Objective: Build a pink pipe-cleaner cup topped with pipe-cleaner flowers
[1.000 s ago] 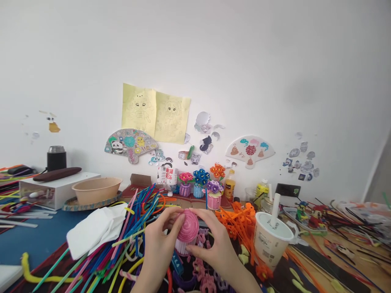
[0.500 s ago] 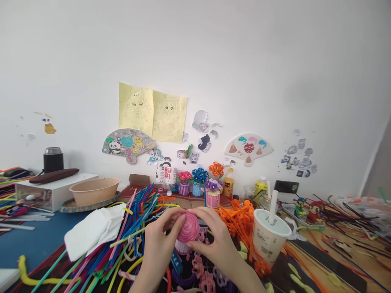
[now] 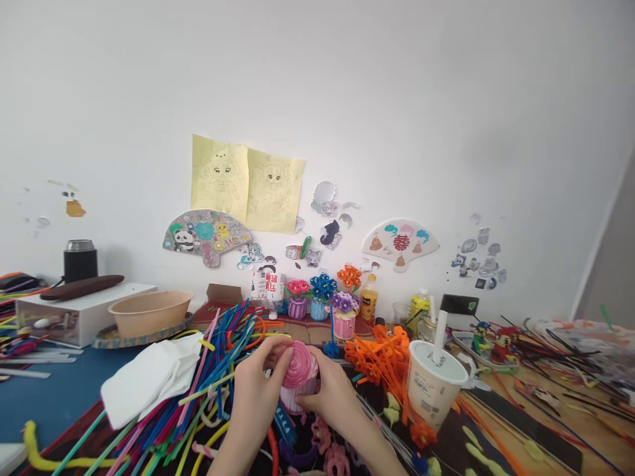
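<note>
A pink spiral disc (image 3: 300, 365), coiled from pipe cleaner, faces up between my hands. Beneath it is a small pink-and-lilac pot (image 3: 292, 398) with upright ribs. The disc covers the top of the pot, and I cannot tell whether the two are joined. My left hand (image 3: 260, 380) is closed at the disc's left edge, thumb lying on its face. From the right, my right hand (image 3: 332, 387) grips the pot's side, thumb low on its front and fingers behind. Loose pink pipe-cleaner flowers (image 3: 336, 456) lie below the hands, beside a blue labelled strip (image 3: 284, 426).
Pipe cleaners (image 3: 183, 396) in many colours spread to the left, near white tissues (image 3: 149, 377) and a beige bowl (image 3: 149, 314). Orange flowers (image 3: 381, 357) and a lidded cup with a straw (image 3: 431, 383) stand right. Several finished flower pots (image 3: 344, 324) line the back.
My right hand has moved slightly left and its fingers have closed in around the pot. The disc and pot have shifted a little left, showing more of the pot's side.
</note>
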Available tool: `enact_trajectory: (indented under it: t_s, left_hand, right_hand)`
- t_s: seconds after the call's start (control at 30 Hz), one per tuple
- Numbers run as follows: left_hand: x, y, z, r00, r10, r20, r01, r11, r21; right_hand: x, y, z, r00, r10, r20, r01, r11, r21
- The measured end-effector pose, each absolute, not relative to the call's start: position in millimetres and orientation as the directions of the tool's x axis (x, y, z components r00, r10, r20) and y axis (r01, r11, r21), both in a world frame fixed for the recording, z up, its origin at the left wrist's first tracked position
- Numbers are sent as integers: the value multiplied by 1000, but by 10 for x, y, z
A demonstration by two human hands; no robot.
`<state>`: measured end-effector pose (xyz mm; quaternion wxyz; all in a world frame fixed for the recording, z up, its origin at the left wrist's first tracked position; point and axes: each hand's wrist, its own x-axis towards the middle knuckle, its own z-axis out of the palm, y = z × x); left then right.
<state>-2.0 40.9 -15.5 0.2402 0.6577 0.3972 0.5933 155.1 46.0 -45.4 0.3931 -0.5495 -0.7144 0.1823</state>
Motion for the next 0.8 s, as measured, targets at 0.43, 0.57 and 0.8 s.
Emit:
enact_trajectory:
  t_s: [0.43,0.57,0.8]
  left_hand:
    - [-4,300,-68,-19,792,610,226,-591,774]
    - [18,262,-58,-9,764,645,230,-626,745]
    - [108,209,-69,70,747,662,272,-652,708]
  right_hand:
    - [1682,293,-365,-208,886,414,540,457,-707]
    - [1814,281,-229,-169,869,466,314,495,-810]
    - [1783,194,-23,-78,889,452,172,458,-872]
